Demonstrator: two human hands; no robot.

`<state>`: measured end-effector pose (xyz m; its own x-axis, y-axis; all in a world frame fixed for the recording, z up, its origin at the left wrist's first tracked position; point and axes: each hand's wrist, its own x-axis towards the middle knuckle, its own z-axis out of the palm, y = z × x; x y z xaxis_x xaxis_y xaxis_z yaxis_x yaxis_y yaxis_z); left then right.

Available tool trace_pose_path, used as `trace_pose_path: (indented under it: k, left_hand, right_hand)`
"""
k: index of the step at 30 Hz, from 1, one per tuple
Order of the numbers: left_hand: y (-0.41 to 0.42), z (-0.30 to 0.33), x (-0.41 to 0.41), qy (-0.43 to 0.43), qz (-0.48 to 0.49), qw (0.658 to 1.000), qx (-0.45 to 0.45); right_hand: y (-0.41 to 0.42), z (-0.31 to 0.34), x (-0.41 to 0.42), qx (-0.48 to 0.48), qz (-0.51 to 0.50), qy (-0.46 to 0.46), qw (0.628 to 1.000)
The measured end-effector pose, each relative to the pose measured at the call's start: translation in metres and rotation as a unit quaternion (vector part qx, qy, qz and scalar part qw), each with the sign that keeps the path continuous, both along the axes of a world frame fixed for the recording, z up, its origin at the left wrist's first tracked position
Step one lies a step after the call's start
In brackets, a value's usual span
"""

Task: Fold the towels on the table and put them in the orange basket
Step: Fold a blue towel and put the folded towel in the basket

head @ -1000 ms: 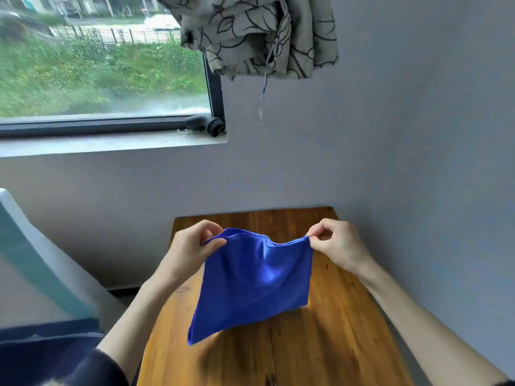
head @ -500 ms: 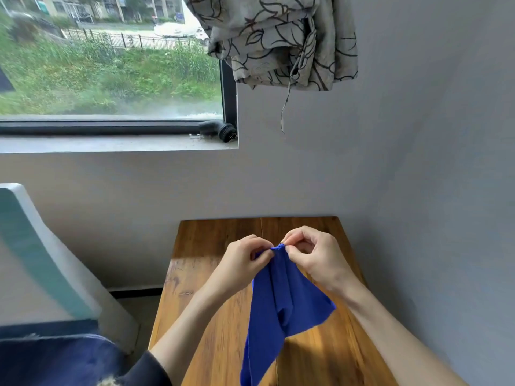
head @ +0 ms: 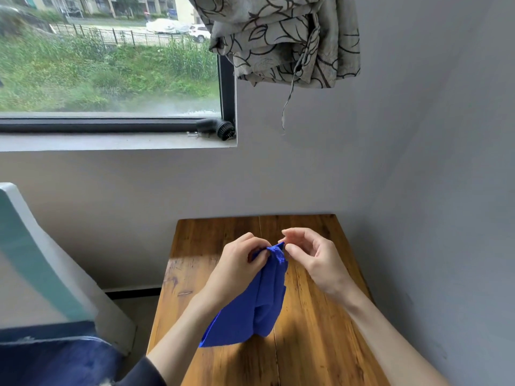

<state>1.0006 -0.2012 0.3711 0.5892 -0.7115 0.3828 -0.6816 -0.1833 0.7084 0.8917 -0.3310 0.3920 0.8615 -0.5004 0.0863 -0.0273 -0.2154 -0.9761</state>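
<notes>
A blue towel (head: 250, 310) hangs doubled over above the wooden table (head: 315, 344). My left hand (head: 237, 271) pinches both of the towel's top corners together, and the cloth drops down and to the left from there. My right hand (head: 312, 260) hovers just right of the pinched corners. Its thumb and forefinger are loosely curled, with a small gap to the cloth, and they hold nothing. The orange basket is out of view.
The table stands in a corner, with grey walls behind it and along its right side. A white and teal slanted panel (head: 36, 263) and dark blue fabric (head: 55, 358) lie to the left. A patterned curtain (head: 284, 40) hangs overhead beside the window.
The towel was held spread between both hands. The hands came together, folding it in half. Now the left hand holds both corners and the right hand has let go.
</notes>
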Motion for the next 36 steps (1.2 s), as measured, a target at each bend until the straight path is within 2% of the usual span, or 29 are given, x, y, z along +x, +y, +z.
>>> trace_pose_path:
  k: [3, 6, 10, 14, 18, 24, 30, 32, 36]
  left_hand:
    - [0.003, 0.001, 0.004, -0.028, -0.012, 1.000, -0.003]
    - [0.002, 0.001, 0.005, -0.038, -0.027, 0.999, 0.004]
    - [-0.002, 0.000, 0.005, -0.031, -0.017, 0.999, 0.002]
    - [-0.007, -0.003, 0.007, -0.026, 0.001, 1.000, -0.003]
    - [-0.011, -0.005, 0.007, -0.020, 0.006, 1.000, -0.003]
    - [-0.008, 0.009, 0.018, 0.047, -0.027, 0.997, 0.048]
    - [0.030, 0.021, 0.078, 0.022, -0.005, 0.988, 0.150]
    - [0.041, 0.022, 0.096, 0.013, 0.012, 0.986, 0.165]
    - [0.057, 0.026, 0.119, -0.007, 0.048, 0.981, 0.187]
  right_hand:
    - [0.000, -0.006, 0.001, -0.052, 0.022, 0.033, 0.998]
    - [0.001, -0.009, 0.003, -0.111, -0.003, 0.028, 0.993]
    - [0.002, -0.010, 0.001, -0.121, -0.024, 0.006, 0.992]
    - [0.001, -0.013, -0.005, -0.106, 0.018, 0.006, 0.994]
    - [0.000, -0.014, -0.004, -0.151, -0.009, 0.009, 0.988]
    - [-0.021, -0.009, 0.005, -0.067, -0.051, 0.014, 0.996]
    - [-0.087, -0.006, -0.006, 0.013, -0.138, -0.021, 0.990]
    - [-0.101, -0.003, -0.011, 0.000, -0.120, -0.017, 0.993]
    - [-0.116, 0.011, -0.021, -0.089, -0.038, 0.024, 0.995]
